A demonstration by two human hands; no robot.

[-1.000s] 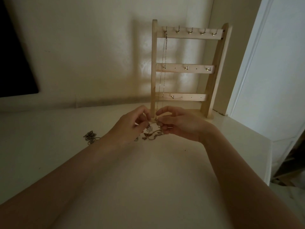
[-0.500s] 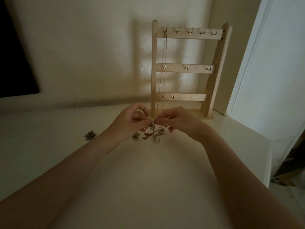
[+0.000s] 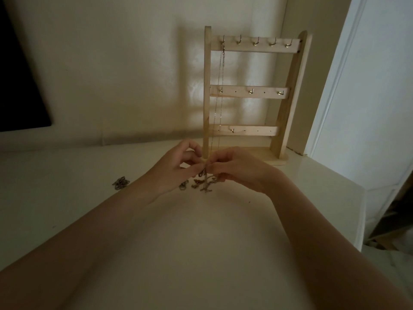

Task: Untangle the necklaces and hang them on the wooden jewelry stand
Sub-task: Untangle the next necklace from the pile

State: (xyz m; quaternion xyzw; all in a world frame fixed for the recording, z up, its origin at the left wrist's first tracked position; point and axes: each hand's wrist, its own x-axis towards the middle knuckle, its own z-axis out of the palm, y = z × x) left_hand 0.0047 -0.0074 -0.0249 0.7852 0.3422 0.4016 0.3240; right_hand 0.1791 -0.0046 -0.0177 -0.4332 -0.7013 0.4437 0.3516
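Observation:
A wooden jewelry stand (image 3: 286, 99) with three hooked bars stands at the back of the white table. One thin chain necklace (image 3: 220, 90) hangs from its top-left hook, down past the lowest bar. In front of the stand's base, my left hand (image 3: 176, 170) and my right hand (image 3: 237, 170) meet fingertip to fingertip, both pinching a tangled clump of necklaces (image 3: 204, 183) that dangles onto the table below them. A separate small heap of chain (image 3: 120, 182) lies on the table to the left of my left wrist.
The white table (image 3: 201, 242) ends at an edge on the right, beside a white door frame (image 3: 339, 86). A dark panel (image 3: 20, 74) hangs on the wall at far left. The wall is close behind the stand.
Both hands have risen slightly and drawn closer together over the tangle, lifting part of it. The small heap on the left now lies apart from my left arm.

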